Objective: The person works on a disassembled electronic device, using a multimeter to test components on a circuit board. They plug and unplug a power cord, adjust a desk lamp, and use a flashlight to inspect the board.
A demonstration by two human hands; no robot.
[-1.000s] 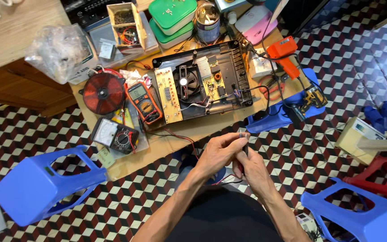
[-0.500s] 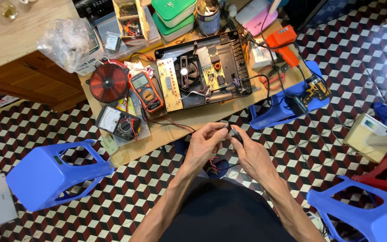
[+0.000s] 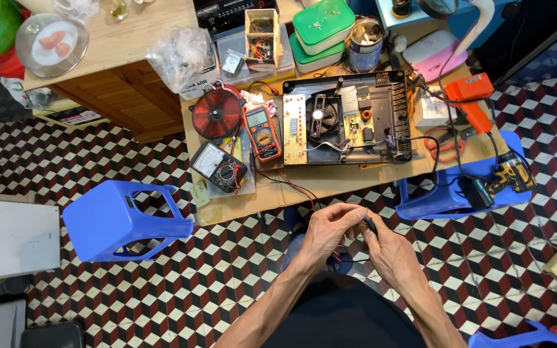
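Small dark probe-like piece [image 3: 370,224], lower centre of frame, pinched between both hands just below the near edge of the table; too small to identify further. Left hand [image 3: 327,227]: fingers curled in, tips meeting at the piece. Right hand [image 3: 391,252]: fingers closed around its lower part, thumb up beside it. The two hands touch at the fingertips. Thin red and black leads [image 3: 288,185] run from the table edge down toward the hands.

Low wooden table [image 3: 349,180], centre-upper frame. On it, directly above the hands: opened induction cooker chassis [image 3: 346,119], black tray with fan and circuit boards exposed. Left of the chassis: orange-cased digital multimeter [image 3: 262,132], upright on its back. Further left: red copper induction coil [image 3: 218,114]. Below the coil: analogue meter [image 3: 219,167] with dial face, near the table's left corner.

Right of the chassis: orange glue gun [image 3: 474,96]. Beyond the table's right end: blue plastic stool [image 3: 443,200] carrying a yellow-and-black cordless drill [image 3: 514,175].

Upper edge of table: green lidded boxes [image 3: 322,27], a tin can [image 3: 365,37], a small open parts box [image 3: 262,32], a crumpled clear plastic bag [image 3: 178,55].

Left of frame: second blue stool [image 3: 120,222], lying on its side on the chequered tile floor [image 3: 182,303].
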